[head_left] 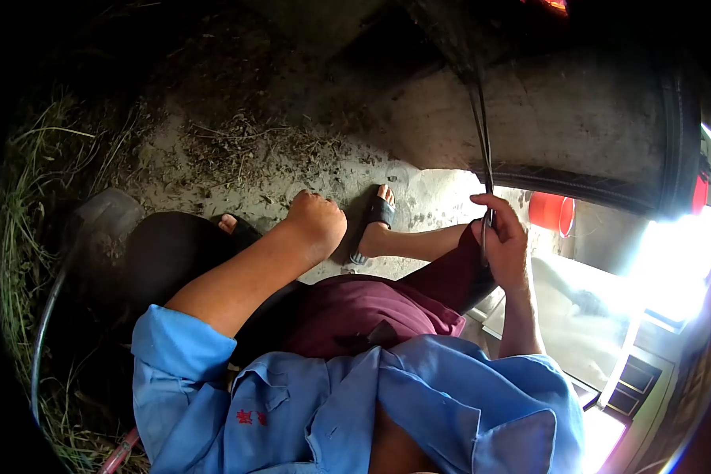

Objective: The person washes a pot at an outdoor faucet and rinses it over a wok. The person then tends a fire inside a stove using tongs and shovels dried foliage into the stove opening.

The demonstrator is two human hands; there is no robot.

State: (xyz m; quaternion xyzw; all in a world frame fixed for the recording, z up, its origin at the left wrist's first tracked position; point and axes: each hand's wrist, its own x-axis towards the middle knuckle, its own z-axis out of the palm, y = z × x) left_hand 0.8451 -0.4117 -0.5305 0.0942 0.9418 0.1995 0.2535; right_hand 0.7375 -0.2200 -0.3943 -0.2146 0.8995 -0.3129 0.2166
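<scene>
My right hand [504, 241] grips the looped handles of long, thin metal fire tongs [482, 130]. The tongs run upward from the hand past the stove's edge, and their far end is lost in the dark near a glow of fire [557, 5]. Bent in front of my body, my left hand [317, 225] is closed into a fist, its back toward me. Nothing sticks out of that fist, and the curled fingers are mostly hidden.
A grey stove wall [577, 118] with a dark edge band stands at upper right. Beyond it is a red bucket [551, 213]. Dry grass [43, 189] and twigs [245, 142] litter the floor at left, beside a curved thin pole [43, 332]. My sandalled foot [381, 209] rests ahead.
</scene>
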